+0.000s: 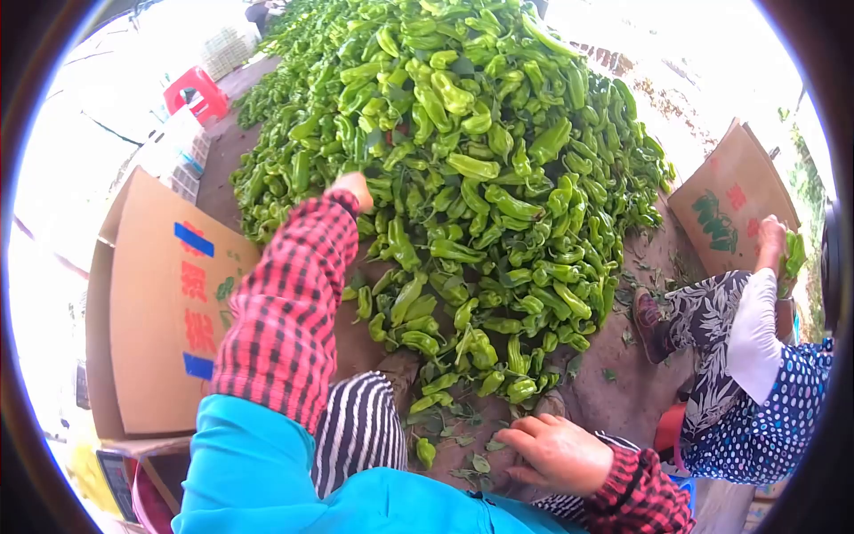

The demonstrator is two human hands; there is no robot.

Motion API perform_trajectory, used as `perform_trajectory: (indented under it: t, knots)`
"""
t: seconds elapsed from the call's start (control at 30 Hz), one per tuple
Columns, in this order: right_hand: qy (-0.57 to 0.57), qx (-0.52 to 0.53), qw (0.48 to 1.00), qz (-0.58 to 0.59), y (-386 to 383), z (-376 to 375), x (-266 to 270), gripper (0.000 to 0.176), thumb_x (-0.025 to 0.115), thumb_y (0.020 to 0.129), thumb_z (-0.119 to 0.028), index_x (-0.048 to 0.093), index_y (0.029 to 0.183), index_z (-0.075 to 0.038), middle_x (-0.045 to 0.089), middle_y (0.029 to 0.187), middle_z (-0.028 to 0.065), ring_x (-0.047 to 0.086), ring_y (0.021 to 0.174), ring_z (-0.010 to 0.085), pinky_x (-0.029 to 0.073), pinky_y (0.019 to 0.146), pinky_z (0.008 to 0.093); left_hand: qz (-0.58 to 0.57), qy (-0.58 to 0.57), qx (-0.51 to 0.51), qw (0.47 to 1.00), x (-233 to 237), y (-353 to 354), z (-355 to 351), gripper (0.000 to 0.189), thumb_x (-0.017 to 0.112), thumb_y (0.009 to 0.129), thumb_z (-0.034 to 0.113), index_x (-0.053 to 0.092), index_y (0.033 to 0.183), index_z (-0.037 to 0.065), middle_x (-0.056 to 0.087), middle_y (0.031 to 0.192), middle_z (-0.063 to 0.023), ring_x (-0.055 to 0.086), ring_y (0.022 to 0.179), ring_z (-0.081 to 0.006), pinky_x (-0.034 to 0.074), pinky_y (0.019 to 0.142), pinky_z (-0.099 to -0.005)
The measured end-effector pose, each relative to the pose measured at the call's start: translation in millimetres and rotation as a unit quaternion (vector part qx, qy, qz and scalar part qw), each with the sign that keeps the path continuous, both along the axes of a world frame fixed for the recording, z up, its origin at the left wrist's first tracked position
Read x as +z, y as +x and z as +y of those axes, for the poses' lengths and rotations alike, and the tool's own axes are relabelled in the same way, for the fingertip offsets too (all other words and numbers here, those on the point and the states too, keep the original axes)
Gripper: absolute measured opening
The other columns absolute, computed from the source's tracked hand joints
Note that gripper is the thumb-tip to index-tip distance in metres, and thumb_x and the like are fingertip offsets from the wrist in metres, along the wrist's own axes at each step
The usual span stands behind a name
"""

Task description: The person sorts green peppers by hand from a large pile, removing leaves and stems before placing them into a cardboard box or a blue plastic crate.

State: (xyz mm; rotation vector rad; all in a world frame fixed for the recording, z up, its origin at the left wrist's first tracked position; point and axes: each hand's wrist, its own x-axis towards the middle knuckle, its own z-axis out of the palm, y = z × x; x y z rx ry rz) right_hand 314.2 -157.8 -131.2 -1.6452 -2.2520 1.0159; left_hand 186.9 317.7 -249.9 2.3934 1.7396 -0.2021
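Long green peppers [511, 205] are heaped on the ground right in front of the wearer, high at the back, sloping down toward the feet; the slope probably keeps the near ones in reach from a low position. Left hand [354, 190] is at the heap's left flank, arm stretched out; fingers are hidden by wrist and blur, so can't tell how far they're bent or whether they have a pepper. Right hand [560, 449] hangs low near the knee, back up, fingers loosely spread, nothing visible in it; palm side is hidden. Likely just parked there. Stray pepper [425, 452] and loose leaves [480, 464] lie on the ground between wearer and heap. Left cardboard box [151, 311] stands just beside the left arm, flaps up, presumably set close to keep the reach short. On the right, a co-worker's hand [772, 238] holds a few peppers, near a second cardboard box [725, 205], also by the heap. Red plastic stool [209, 93] sits farther back left, near pale crates [227, 52].
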Motion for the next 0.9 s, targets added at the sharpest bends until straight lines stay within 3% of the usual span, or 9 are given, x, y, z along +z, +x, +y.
perform_trajectory:
  t: [0.1, 0.23, 0.33, 0.4, 0.43, 0.5, 0.53, 0.7, 0.9]
  knots:
    - [-0.032, -0.018, 0.999, -0.015, -0.6, 14.4, 14.1, 0.043, 0.062, 0.075, -0.026, 0.050, 0.110, -0.002, 0.055, 0.098, 0.0139, 0.054, 0.089, 0.0305, 0.045, 0.075, 0.0379, 0.003, -0.089, -0.038, 0.995, -76.5, 7.0, -7.9, 0.045, 0.062, 0.075, 0.033, 0.058, 0.108, 0.004, 0.060, 0.108, -0.0153, 0.058, 0.100, -0.0286, 0.047, 0.083, -0.0382]
    - [-0.115, -0.099, 0.988, -0.012, -3.4, 18.0, 9.3, 0.048, 0.063, 0.073, -0.020, 0.048, 0.114, -0.001, 0.051, 0.109, 0.0172, 0.048, 0.099, 0.0329, 0.040, 0.085, 0.0389, -0.145, -0.114, 0.133, 0.974, -160.5, 12.4, -37.2, 0.085, 0.060, 0.072, 0.053, 0.028, 0.130, -0.002, 0.052, 0.117, -0.0237, 0.053, 0.106, -0.0324, 0.043, 0.088, -0.0380]
    - [-0.161, -0.096, 0.982, -0.005, -0.7, 27.9, 3.4, 0.046, 0.062, 0.074, -0.020, 0.048, 0.113, -0.001, 0.051, 0.108, 0.0177, 0.048, 0.099, 0.0335, 0.040, 0.085, 0.0390, -0.275, -0.131, 0.174, 0.936, -197.3, 6.5, -45.5, 0.072, 0.059, 0.073, 0.049, 0.041, 0.119, -0.003, 0.057, 0.107, -0.0213, 0.055, 0.099, -0.0334, 0.045, 0.085, -0.0383]
    - [-0.161, -0.089, 0.983, 0.003, -2.0, 28.8, -2.1, 0.044, 0.062, 0.075, -0.020, 0.048, 0.113, 0.000, 0.051, 0.108, 0.0181, 0.049, 0.098, 0.0336, 0.041, 0.085, 0.0390, -0.478, -0.206, 0.224, 0.824, -220.6, -4.8, -51.4, 0.054, 0.057, 0.075, 0.040, 0.049, 0.110, -0.001, 0.059, 0.099, -0.0173, 0.058, 0.090, -0.0318, 0.046, 0.081, -0.0398]
    - [-0.162, -0.089, 0.983, 0.007, -4.0, 28.9, -4.7, 0.044, 0.062, 0.075, -0.020, 0.048, 0.113, 0.000, 0.051, 0.108, 0.0181, 0.049, 0.098, 0.0336, 0.041, 0.085, 0.0390, -0.474, -0.206, 0.224, 0.826, -217.8, -15.2, -51.9, 0.054, 0.057, 0.075, 0.040, 0.049, 0.110, -0.001, 0.059, 0.099, -0.0173, 0.058, 0.090, -0.0318, 0.046, 0.081, -0.0398]
    - [-0.165, -0.080, 0.983, 0.028, -6.6, 30.3, -6.0, 0.044, 0.063, 0.074, -0.019, 0.049, 0.111, 0.000, 0.051, 0.107, 0.0186, 0.049, 0.096, 0.0342, 0.041, 0.083, 0.0391, -0.600, -0.466, 0.262, 0.596, -197.4, -41.3, -55.4, 0.033, 0.058, 0.072, 0.024, 0.054, 0.100, 0.006, 0.061, 0.093, -0.0107, 0.060, 0.081, -0.0289, 0.048, 0.074, -0.0396]
    - [-0.184, -0.060, 0.981, 0.014, -6.9, 33.3, -5.4, 0.044, 0.061, 0.079, -0.019, 0.045, 0.115, 0.000, 0.051, 0.110, 0.0171, 0.050, 0.099, 0.0319, 0.042, 0.085, 0.0400, -0.667, -0.565, 0.201, 0.441, -171.3, -46.2, -70.1, 0.038, 0.058, 0.067, 0.015, 0.054, 0.103, 0.006, 0.061, 0.096, -0.0144, 0.058, 0.091, -0.0303, 0.044, 0.084, -0.0440]
    - [-0.076, -0.048, 0.996, 0.017, -7.7, 43.7, -23.8, 0.049, 0.066, 0.075, -0.027, 0.048, 0.113, -0.001, 0.051, 0.109, 0.0166, 0.051, 0.096, 0.0324, 0.044, 0.081, 0.0380, -0.646, -0.703, 0.075, 0.287, -132.9, -42.5, -120.6, 0.054, 0.061, 0.061, 0.009, 0.049, 0.113, 0.002, 0.056, 0.108, -0.0194, 0.052, 0.104, -0.0332, 0.035, 0.096, -0.0478]
    - [-0.037, -0.265, 0.959, 0.095, -0.4, 46.7, -47.3, 0.061, 0.064, 0.077, -0.024, 0.037, 0.124, 0.004, 0.040, 0.124, 0.0227, 0.039, 0.116, 0.0352, 0.033, 0.098, 0.0390, -0.579, -0.715, -0.104, 0.378, -101.8, -14.0, -187.2, 0.061, 0.073, 0.063, 0.021, 0.047, 0.115, 0.003, 0.056, 0.109, -0.0117, 0.053, 0.102, -0.0230, 0.041, 0.089, -0.0365]
